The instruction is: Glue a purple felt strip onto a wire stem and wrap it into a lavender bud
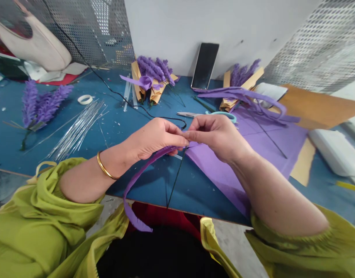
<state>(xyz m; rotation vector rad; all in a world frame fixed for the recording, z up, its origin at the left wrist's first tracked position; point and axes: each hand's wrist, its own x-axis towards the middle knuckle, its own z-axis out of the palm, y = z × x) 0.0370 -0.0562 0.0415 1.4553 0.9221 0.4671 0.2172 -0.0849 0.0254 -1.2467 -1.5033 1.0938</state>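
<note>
1. Left hand (pixel 154 138) pinches a purple strip (pixel 127 204) — it hangs below that hand.
2. Right hand (pixel 220 137) meets it, fingertips together — their hold is hidden.
3. Scissors (pixel 191 114) lie just beyond both hands.

Place: a craft workshop, plain enough from where I'm standing.
Bench: a long blue-topped worktable (pixel 154 185), specked with pale scraps.
Flowers: fuzzy purple lavender-like sprigs (pixel 46 106) on the left; more of them in brown paper wraps (pixel 157 96) along the back.
Supplies: a loose spread of thin silvery wires (pixel 75 131), a broad flat purple sheet (pixel 261 158), a narrow curling purple strip (pixel 127 190).
Tools: metal scissors with light-blue handles (pixel 191 114), a small white ring of tape (pixel 85 96).
Partitions: silvery perforated mesh panels (pixel 81 34) flanking a smooth white board (pixel 171 31); what lies behind the mesh is too blurred to tell.
Belongings: a pale pink shoulder bag (pixel 51 48), a black-screened phone (pixel 205 65) propped upright.
</note>
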